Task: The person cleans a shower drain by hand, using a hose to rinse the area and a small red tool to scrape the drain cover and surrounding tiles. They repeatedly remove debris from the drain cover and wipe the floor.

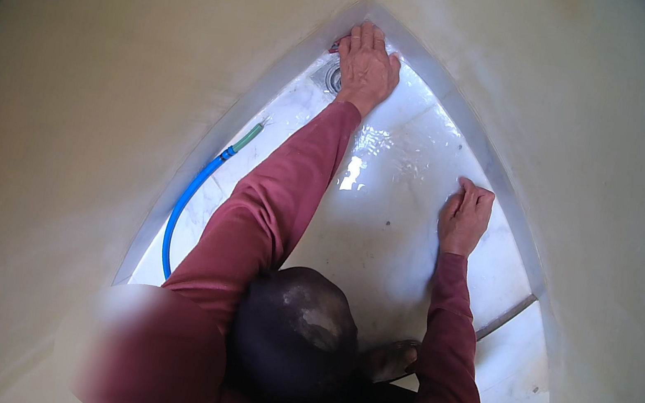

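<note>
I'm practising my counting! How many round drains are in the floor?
1: the drain is near the far corner, beside the left grip, which seems to overlap it slightly. Others could be hidden beneath the left sleeve.

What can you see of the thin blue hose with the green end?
The thin blue hose is smooth and looks like plastic or rubber. A short green end section joins the blue length at a darker band. It curves over the white marble-look floor beside the grey skirting, tip pointing toward the corner, lower part passing out of sight by the maroon sleeve. Neither the bare left hand nor the bare right hand touches it. Fine streaks at the tip are too small to identify.
</note>
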`<state>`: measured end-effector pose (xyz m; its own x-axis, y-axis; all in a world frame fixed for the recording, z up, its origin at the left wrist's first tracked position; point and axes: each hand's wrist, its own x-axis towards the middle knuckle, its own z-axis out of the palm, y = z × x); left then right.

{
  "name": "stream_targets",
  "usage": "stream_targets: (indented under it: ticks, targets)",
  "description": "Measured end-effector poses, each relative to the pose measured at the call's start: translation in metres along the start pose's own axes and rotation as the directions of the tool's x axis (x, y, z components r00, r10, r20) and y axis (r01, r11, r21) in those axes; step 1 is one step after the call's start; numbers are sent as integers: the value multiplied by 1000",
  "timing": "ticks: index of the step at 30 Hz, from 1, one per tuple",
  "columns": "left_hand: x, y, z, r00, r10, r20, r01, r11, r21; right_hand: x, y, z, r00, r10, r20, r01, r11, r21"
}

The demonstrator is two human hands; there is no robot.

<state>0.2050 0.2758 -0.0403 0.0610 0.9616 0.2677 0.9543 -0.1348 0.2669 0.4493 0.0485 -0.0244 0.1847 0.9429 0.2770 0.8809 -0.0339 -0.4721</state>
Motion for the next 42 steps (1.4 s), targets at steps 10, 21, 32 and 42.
stream_targets:
  ticks: [10, 21, 32, 42]
  targets:
    - [-1, -9, -3, 997, 80, -21, -82, 992, -92, -1, -2, 1, 1000, 7, 18, -6, 999, -37]
    - [-22, -27, -12, 994, 111, 5, -107, 966, -236, 0, 4, 0, 1000, -13, -17, 12, 1000, -8]
    - [-80, 48, -3, 911, 409, -50, -410, 889, -204, -2, 3, -2, 1000, -24, -1, 24, 1000, -19]
    - [-200, 130, -30, 668, 744, 29, -514, 489, -705, -53, 47, -36, 926, 329, -185, -315, 944, 104]
